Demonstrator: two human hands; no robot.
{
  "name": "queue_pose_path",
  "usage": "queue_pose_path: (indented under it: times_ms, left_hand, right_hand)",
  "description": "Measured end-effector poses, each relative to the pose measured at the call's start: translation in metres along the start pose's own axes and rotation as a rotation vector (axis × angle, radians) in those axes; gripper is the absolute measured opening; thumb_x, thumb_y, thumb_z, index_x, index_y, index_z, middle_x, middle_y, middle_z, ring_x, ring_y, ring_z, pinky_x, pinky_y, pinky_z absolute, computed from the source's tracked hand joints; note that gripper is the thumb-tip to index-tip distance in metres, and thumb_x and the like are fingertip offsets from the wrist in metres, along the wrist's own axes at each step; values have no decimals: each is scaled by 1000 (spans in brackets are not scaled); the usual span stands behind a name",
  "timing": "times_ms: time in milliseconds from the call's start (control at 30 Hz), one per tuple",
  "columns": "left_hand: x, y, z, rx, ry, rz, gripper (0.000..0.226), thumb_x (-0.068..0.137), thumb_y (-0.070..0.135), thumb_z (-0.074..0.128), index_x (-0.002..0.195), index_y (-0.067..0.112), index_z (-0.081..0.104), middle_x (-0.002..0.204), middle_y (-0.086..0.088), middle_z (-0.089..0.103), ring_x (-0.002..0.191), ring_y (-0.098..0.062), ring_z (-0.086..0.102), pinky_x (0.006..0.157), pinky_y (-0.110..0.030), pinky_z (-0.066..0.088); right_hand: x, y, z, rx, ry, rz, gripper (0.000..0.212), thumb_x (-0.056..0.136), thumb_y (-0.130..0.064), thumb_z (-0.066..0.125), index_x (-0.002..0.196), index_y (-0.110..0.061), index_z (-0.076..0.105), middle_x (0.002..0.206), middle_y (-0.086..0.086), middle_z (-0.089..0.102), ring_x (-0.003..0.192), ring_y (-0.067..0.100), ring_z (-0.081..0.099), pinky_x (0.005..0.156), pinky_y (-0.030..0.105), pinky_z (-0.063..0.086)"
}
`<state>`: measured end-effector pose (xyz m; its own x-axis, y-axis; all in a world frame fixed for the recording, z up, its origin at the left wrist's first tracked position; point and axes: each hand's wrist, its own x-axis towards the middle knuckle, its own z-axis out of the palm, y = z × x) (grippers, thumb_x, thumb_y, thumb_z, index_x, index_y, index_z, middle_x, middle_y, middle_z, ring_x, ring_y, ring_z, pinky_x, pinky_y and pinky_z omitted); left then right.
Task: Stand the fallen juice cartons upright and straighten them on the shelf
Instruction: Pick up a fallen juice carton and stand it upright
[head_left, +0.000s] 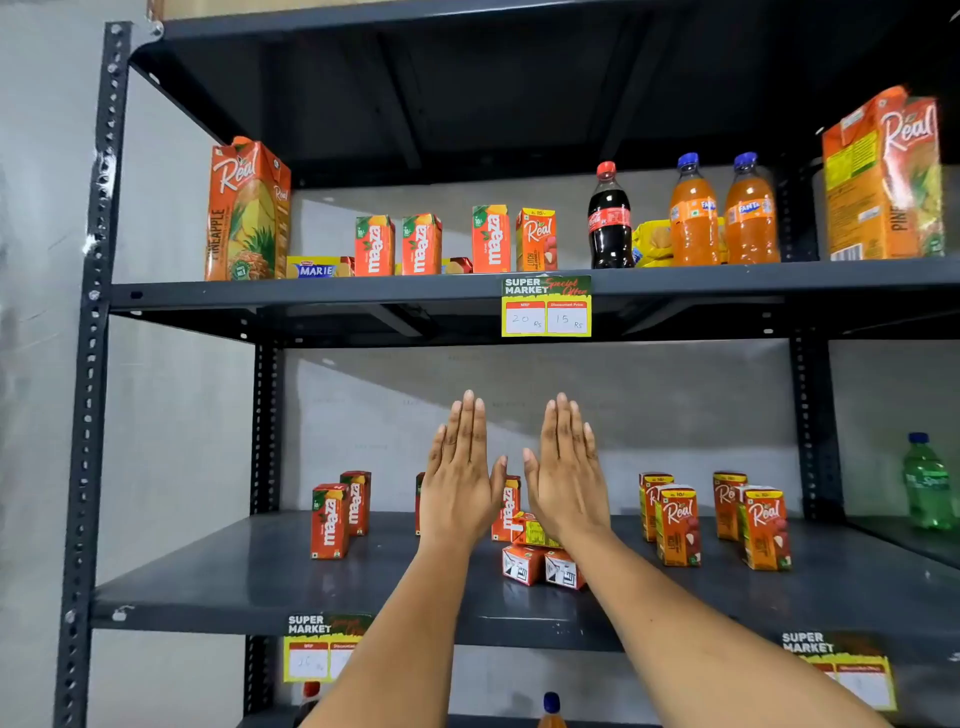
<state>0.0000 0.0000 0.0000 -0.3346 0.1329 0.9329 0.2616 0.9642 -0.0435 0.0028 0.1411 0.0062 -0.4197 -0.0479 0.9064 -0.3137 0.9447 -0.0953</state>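
On the middle shelf (260, 582), several small juice cartons lie fallen in a heap (543, 564) near the centre, their bases facing me. My left hand (460, 473) and my right hand (566, 467) are raised flat side by side above and in front of that heap, fingers straight, holding nothing. An upright Maaza carton (506, 506) shows between my hands. Two Maaza cartons (337, 514) stand upright at the left. Several Real cartons (717, 522) stand upright at the right.
The upper shelf (727, 280) holds a pineapple Real carton (247, 210), small cartons (452, 241), a cola bottle (609, 218), two Fanta bottles (722, 213) and a large Real carton (883, 176). A green bottle (927, 483) stands at the far right. Price tags (545, 306) hang on the shelf edges.
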Motion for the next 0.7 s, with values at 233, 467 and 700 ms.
queue_pose_path:
  times_ms: [233, 467, 700]
  left_hand:
    - [3, -2, -5, 29, -437, -124, 70, 100, 49, 18, 153, 12, -8, 160, -11, 12, 146, -26, 15, 120, -41, 8]
    - [-13, 15, -34, -353, -1358, -535, 73, 95, 59, 43, 152, 18, 23, 156, -14, 26, 140, -33, 30, 113, -45, 25]
    - [-63, 25, -2, -126, -1294, -127, 110, 73, 57, 76, 153, 15, 13, 159, -9, 16, 143, -32, 21, 114, -49, 26]
  right_hand:
    - [16, 12, -5, 123, -630, 239, 66, 97, -39, 40, 153, -14, 16, 161, 11, 16, 146, 29, 22, 118, 39, 23]
    - [26, 45, 0, 45, -1146, 396, 46, 85, -31, 65, 118, 0, 57, 131, 18, 59, 111, 29, 61, 95, 41, 50]
    - [35, 51, -5, 250, -1269, 809, 75, 61, -24, 88, 122, -10, 47, 131, 8, 45, 127, 26, 51, 95, 41, 52]
